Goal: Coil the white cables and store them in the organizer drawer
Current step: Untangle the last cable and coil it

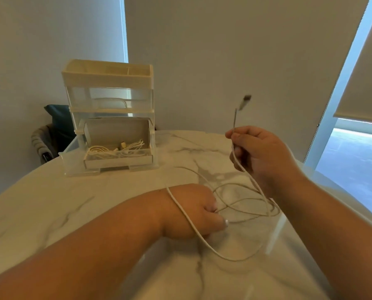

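White cable (249,181): one long loose length, partly looped on the marble-patterned table (72,213), partly lifted. Right hand (261,152): raised above the table, fingers closed around the cable near one end; the short stretch above the grip stands upright and ends in a blurred plug (245,102). Below the grip the cable runs down to several loose overlapping loops lying on the table between the two hands. Left hand (193,211): low at the table, fingers pinched together on a strand of the loops; a further stretch of the cable crosses over the left wrist and curves toward the near edge. Organizer (109,92): clear plastic with white trays, standing at the far left of the table, well apart from both hands. Organizer drawer (118,156): lowest tier, pulled open toward the viewer, holding coiled white cables (115,149) already inside. Dark chair (50,131): behind the table, beside the organizer. Window blind (365,72): far right.
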A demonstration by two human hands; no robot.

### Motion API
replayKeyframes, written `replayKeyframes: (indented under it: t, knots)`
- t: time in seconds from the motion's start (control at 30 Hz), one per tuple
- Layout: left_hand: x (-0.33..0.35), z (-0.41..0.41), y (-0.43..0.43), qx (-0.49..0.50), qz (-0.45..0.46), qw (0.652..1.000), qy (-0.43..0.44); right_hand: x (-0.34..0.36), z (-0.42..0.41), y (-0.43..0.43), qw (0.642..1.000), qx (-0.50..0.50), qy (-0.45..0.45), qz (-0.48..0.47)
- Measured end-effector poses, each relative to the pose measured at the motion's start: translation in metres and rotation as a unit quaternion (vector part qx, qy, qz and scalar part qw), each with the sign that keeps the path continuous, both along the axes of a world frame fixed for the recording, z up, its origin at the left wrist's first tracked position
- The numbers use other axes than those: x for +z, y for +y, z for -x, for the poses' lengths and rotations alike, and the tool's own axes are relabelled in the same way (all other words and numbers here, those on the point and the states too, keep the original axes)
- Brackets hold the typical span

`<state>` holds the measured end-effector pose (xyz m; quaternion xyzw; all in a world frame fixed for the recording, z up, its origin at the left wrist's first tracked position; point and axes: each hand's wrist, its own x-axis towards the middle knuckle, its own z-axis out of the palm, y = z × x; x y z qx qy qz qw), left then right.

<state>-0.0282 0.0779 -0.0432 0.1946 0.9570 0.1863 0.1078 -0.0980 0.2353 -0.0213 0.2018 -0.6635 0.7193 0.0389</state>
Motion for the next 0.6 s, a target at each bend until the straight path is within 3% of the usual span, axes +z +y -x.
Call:
replayKeyframes:
  t: [0.1,0.2,0.27,0.33,0.4,0.47,0.53,0.6]
  knots:
    - [0.005,-0.013,0.007,-0.015,0.013,1.0,-0.018,-0.007,0.022,0.003,0.973,-0.016,-0.187,0.138]
    - [0.007,-0.017,0.011,-0.036,0.005,0.999,-0.04,-0.016,0.041,0.007,0.939,-0.043,-0.264,0.215]
    - [0.01,-0.019,0.01,-0.052,-0.052,0.996,-0.049,-0.025,0.045,0.006,0.944,-0.038,-0.282,0.165]
    - [0.013,-0.019,0.005,-0.052,-0.139,0.988,-0.048,-0.035,0.046,0.007,0.956,-0.015,-0.291,0.015]
    - [0.015,-0.018,-0.002,-0.033,-0.245,0.968,-0.039,-0.037,0.042,0.008,0.953,-0.007,-0.264,-0.147]
    - [0.017,-0.014,-0.009,0.001,-0.349,0.936,-0.04,-0.03,0.038,0.008,0.961,-0.007,-0.164,-0.224]
    - [0.018,-0.009,-0.017,0.026,-0.441,0.895,-0.064,-0.018,0.036,0.012,0.982,0.025,-0.088,-0.166]
    - [0.018,-0.003,-0.024,0.035,-0.542,0.835,-0.09,-0.004,0.034,0.024,0.986,0.142,-0.062,-0.059]
